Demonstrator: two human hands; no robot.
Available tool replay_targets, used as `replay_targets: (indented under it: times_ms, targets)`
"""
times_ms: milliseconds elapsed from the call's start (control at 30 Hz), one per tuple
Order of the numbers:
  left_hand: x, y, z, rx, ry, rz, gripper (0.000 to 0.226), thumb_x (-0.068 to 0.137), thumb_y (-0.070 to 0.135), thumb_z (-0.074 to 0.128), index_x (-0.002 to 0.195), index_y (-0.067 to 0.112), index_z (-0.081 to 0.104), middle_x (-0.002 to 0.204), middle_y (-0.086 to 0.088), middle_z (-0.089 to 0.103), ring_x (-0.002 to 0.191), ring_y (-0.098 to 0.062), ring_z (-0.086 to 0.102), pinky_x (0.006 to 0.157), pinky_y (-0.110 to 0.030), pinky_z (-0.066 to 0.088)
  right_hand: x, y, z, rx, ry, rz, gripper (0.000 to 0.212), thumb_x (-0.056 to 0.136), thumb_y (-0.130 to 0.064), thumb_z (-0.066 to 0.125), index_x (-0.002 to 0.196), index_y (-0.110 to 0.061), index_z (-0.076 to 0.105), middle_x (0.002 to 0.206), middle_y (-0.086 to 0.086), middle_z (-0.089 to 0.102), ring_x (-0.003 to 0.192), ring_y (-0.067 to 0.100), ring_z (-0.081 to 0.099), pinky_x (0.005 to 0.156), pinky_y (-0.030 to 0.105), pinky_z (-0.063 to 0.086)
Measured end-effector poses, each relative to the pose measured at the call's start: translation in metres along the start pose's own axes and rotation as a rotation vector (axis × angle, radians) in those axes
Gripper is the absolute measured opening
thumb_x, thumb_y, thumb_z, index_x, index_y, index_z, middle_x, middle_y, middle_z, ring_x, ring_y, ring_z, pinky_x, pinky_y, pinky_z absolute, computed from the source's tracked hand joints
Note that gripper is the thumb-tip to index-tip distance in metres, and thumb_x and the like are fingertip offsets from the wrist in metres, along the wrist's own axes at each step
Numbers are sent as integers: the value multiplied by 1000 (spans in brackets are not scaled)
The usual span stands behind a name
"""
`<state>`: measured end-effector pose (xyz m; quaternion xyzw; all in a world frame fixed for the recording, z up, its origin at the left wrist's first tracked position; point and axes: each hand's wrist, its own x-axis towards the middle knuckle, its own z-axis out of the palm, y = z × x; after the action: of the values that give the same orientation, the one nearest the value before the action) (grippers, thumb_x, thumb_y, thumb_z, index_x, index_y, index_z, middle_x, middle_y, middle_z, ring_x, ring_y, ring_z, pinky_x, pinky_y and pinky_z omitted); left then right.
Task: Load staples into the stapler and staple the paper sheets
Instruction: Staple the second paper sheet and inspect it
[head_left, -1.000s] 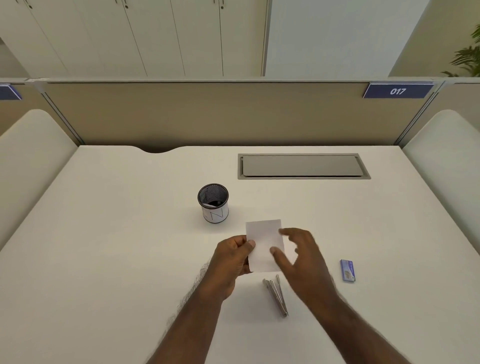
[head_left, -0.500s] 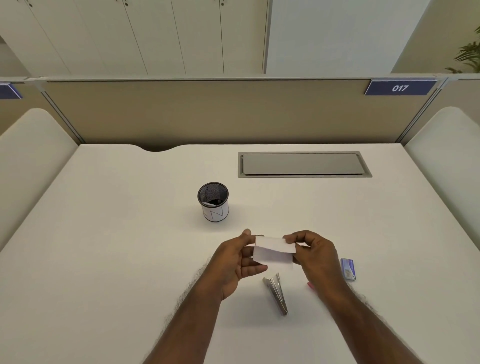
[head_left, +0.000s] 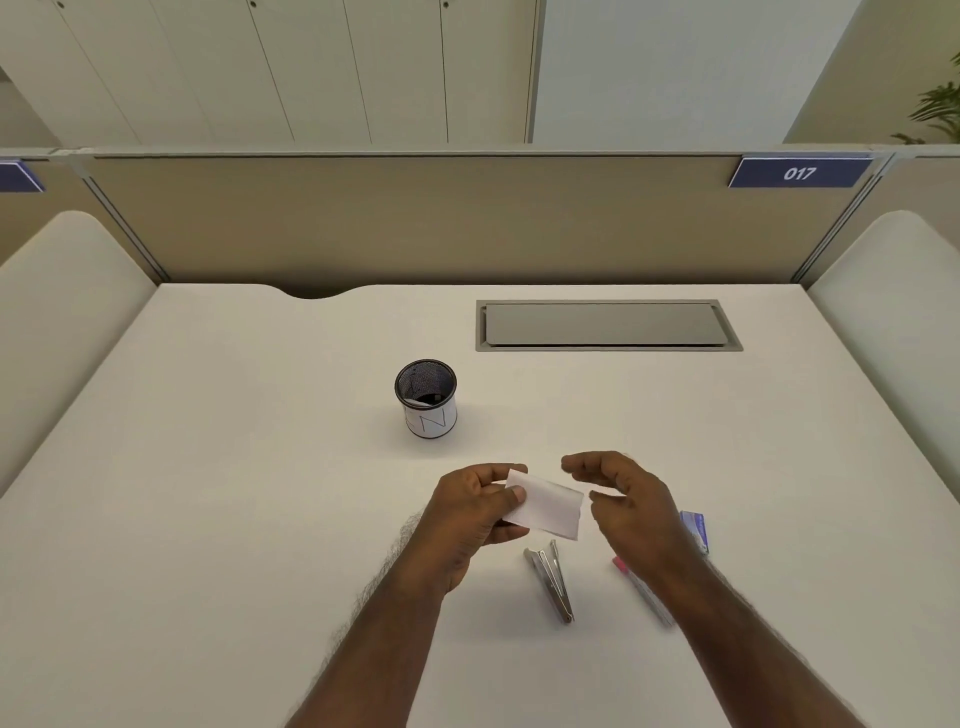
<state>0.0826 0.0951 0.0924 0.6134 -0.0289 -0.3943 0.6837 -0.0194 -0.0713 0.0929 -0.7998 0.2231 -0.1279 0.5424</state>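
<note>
Farthest left of the things on the white desk (head_left: 208, 519) stands a black mesh pen cup (head_left: 426, 397) with a white paper band, well apart from the hands and taking no part in the work. Nearer the person, the left hand (head_left: 470, 514) pinches the left edge of the small paper sheets (head_left: 545, 506) between thumb and curled fingers and holds them just above the desk, the free end tilted down to the right. Half a second ago both hands held that paper, each gripping one end; now the right hand (head_left: 623, 499) has let go and hovers just beside the right edge, thumb and fingers loosely curved, grasping nothing. A second ago the sheet stood taller in the left hand, so it looks to have been folded or squared up in between, though the fold itself cannot be made out. Below the paper the silver stapler (head_left: 550, 579) lies flat on the desk, swung open in a narrow V, untouched. Farther right a pink-tipped pen (head_left: 641, 584) lies partly under the right forearm, and beyond the wrist sits the small blue staple box (head_left: 695, 530). The freeing of the right hand probably means the paper is ready, and that hand is now available to reach for the staples or the open stapler; loading seems not yet done
</note>
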Motion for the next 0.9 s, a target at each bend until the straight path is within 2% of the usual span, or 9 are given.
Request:
replay_targets:
  times_ms: [100,167,267,367,533,667,900]
  targets:
    - [0,0,1,54,-15,19,22,89,3,64,106,14,70,84,-5,75,77,-14,72,67,-30,59,8,-9,-4,-75,-121,108,19,88,-23,62,92,-38,72,92,-24,72,79,-6,65,72,19,47]
    - [0,0,3,82,-25,26,22,89,3,64,106,15,70,84,-5,75,77,-14,72,67,-30,59,11,-11,-5,-154,-176,127,8,87,-36,67,87,-35,75,85,-19,73,69,-2,62,67,25,50]
    - [-1,1,3,109,-42,30,21,88,3,65,103,17,70,84,-5,75,78,-14,72,66,-29,58,13,-11,-5,-166,-201,177,8,86,-31,70,85,-27,77,80,-10,74,67,8,63,68,35,56]
    - [-1,2,1,122,-61,24,21,88,2,65,104,15,71,88,-8,76,82,-16,72,68,-30,58,13,-12,-4,-64,-215,248,8,85,-20,72,81,-23,77,74,-5,75,67,10,67,65,31,60]
    - [0,1,0,127,-58,15,15,87,6,67,98,13,73,88,-7,76,82,-13,72,67,-29,58,11,-13,-5,120,-220,316,4,83,-7,74,85,-5,77,80,12,76,70,17,72,65,31,61]
    - [1,-1,5,128,-5,40,9,84,20,74,88,13,76,89,-5,76,83,-13,71,66,-31,59,9,-12,-6,155,-242,325,4,82,-7,74,84,-5,77,78,11,76,69,18,73,60,25,57]
    - [4,-4,7,172,70,67,9,85,15,72,78,12,76,80,-2,75,72,-9,69,59,-25,55,10,-7,-1,97,-224,334,4,81,-11,76,78,-9,78,74,9,76,66,15,71,61,30,59]
